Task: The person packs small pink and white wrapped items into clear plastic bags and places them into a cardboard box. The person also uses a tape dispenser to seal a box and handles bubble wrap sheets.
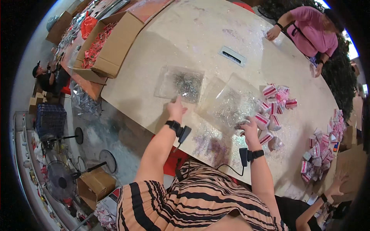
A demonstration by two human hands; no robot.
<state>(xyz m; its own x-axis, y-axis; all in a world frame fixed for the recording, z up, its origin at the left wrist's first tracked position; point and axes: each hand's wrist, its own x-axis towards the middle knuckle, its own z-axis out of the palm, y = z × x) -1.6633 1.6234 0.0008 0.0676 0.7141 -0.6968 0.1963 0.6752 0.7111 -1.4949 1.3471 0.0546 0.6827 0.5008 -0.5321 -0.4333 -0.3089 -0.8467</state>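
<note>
My left hand (177,109) is at the near edge of a shallow clear plastic tray (163,85). Its index finger reaches over the rim toward a heap of small dark, shiny metal pieces (189,81), and I see nothing held in it. To the right lies a larger clear tray (235,82) with small silvery pieces (231,109) scattered in it. At that tray's near right corner, my right hand (249,130) has its fingers closed around a small dark clump. Small white packets with red stripes (269,91) are piled just right of this hand.
An open cardboard box (115,50) of red-and-white packets stands at the far left. A slotted plate (232,56) is set in the table. More packets (318,156) pile up at right. A person in pink (312,30) works across the table; another person's hand (337,186) is at lower right.
</note>
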